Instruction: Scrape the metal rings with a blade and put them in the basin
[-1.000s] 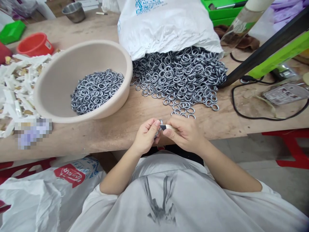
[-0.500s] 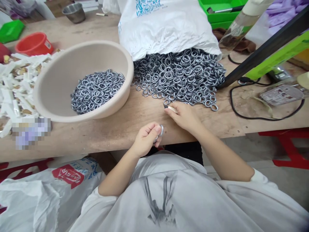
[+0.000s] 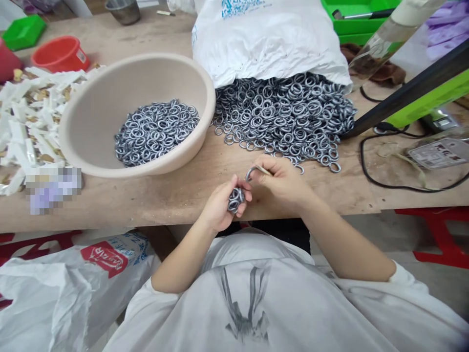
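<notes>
The person's two hands work close together just above the near edge of the tabletop (image 3: 176, 203). The left hand (image 3: 225, 203) is cupped around one clump of grey rings (image 3: 235, 199); at least three show, but the fingers cover some, so the full number cannot be told. The right hand (image 3: 284, 182) pinches two things: one grey ring (image 3: 250, 173) and one slim, pale-handled tool (image 3: 264, 170). The ring sits just beside the left fingertips; whether they touch is hard to say.

Beyond the right hand lies one large heap of the same rings (image 3: 282, 117), far too many to count, spilling from the mouth of one white sack (image 3: 267, 46). To the left of it stands one beige basin (image 3: 93, 112) with a second heap of rings (image 3: 157, 132) inside.

Farther left are many white strips (image 3: 36, 115) in a loose spread, with one red bowl (image 3: 60, 54), one green tray (image 3: 24, 32) and one metal bowl (image 3: 123, 12) behind. On the right are one white-capped bottle (image 3: 394, 41) and one black cable (image 3: 399, 187). Below the tabletop, one white bag (image 3: 66, 293) with a red logo rests at the left.
</notes>
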`<state>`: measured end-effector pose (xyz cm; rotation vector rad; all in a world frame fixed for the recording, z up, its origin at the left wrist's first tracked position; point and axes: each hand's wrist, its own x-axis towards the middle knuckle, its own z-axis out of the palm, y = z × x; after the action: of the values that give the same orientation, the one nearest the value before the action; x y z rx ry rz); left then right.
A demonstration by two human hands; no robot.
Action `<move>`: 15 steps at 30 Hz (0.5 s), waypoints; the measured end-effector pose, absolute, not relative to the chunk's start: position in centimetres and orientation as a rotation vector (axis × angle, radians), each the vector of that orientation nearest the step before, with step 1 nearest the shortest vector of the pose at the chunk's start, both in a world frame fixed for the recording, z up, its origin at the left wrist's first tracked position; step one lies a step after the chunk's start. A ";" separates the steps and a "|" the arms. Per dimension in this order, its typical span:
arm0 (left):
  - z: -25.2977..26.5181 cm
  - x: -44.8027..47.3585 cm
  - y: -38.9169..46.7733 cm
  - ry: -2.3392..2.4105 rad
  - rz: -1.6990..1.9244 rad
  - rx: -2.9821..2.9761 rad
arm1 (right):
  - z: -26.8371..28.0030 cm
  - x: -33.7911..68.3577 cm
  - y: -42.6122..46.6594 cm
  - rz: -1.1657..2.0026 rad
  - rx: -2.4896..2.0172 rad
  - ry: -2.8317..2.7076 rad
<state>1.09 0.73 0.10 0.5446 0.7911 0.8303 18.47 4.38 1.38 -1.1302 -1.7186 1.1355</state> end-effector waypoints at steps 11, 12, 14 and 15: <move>0.8 2.4 0.6 0.589 0.675 0.385 | 0.2 17.9 1.7 1.008 -0.974 -1.522; 0.9 2.4 0.6 0.588 0.679 0.387 | 0.2 18.0 1.6 0.949 -0.981 -1.540; 1.1 2.4 0.6 0.585 0.676 0.396 | 0.2 18.2 1.4 0.866 -0.991 -1.572; 1.2 2.5 0.5 0.588 0.676 0.404 | 0.2 18.3 1.2 0.849 -0.992 -1.589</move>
<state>2.48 0.54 1.22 0.4037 0.5877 0.6755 18.31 1.22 0.24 -0.9916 -1.5889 0.8492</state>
